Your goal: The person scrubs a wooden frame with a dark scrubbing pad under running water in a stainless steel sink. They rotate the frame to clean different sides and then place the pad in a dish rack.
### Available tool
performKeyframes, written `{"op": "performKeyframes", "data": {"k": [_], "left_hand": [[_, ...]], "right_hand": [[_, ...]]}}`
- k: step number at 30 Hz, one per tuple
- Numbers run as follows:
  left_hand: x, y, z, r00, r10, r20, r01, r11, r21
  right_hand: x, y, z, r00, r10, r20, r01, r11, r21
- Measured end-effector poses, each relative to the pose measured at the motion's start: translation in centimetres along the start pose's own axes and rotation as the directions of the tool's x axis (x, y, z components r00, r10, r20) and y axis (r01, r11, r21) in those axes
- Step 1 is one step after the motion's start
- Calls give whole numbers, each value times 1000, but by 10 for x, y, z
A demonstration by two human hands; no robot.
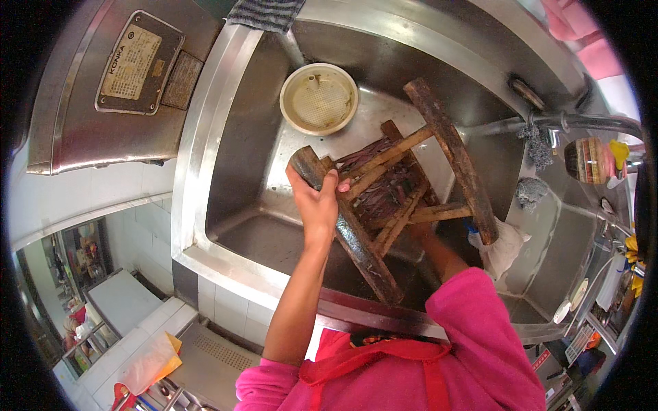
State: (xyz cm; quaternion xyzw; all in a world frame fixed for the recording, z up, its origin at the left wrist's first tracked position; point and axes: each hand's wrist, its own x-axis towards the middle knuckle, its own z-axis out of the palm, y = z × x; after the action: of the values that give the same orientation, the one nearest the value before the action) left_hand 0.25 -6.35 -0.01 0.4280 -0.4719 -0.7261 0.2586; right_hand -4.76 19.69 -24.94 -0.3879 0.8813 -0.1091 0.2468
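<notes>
A small dark wooden stool (383,236) with a woven strip seat (390,190) is tilted in the stainless steel sink (231,190), its legs and crossbars turned towards me. My left hand (316,203) grips the upper end of the left wooden leg, thumb on top. On the far side of the stool, low down, is my right hand (422,232). Most of it is hidden behind the crossbar and seat, so its fingers do not show. A round beige plastic basin (320,99) with a gridded bottom rests in the sink beyond the stool.
Steel wool scrubbers (532,194) lie by the metal water pipe (591,122) at right. A whitish cloth or bag (504,249) hangs behind the right leg. A striped cloth (267,13) drapes over the sink's far corner. A Konka metal appliance (123,128) stands at left.
</notes>
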Motion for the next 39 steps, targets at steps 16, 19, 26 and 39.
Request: {"op": "performKeyframes", "data": {"k": [16,19,26,39], "left_hand": [[2,3,-2,999,-35,11,35,998,54],[3,0,-2,1000,-13,14,12,998,58],[-1,5,-3,999,-40,-15,41,995,88],[0,7,2,998,-60,-11,61,991,115]], "right_hand": [[53,-17,29,908,-117,-403,-306,472,-826],[66,-39,23,856,-306,-416,-407,97,-908],[54,-51,34,883,-250,-398,-436,-119,-892],[53,-64,5,885,-169,-433,-446,-573,-688]]}}
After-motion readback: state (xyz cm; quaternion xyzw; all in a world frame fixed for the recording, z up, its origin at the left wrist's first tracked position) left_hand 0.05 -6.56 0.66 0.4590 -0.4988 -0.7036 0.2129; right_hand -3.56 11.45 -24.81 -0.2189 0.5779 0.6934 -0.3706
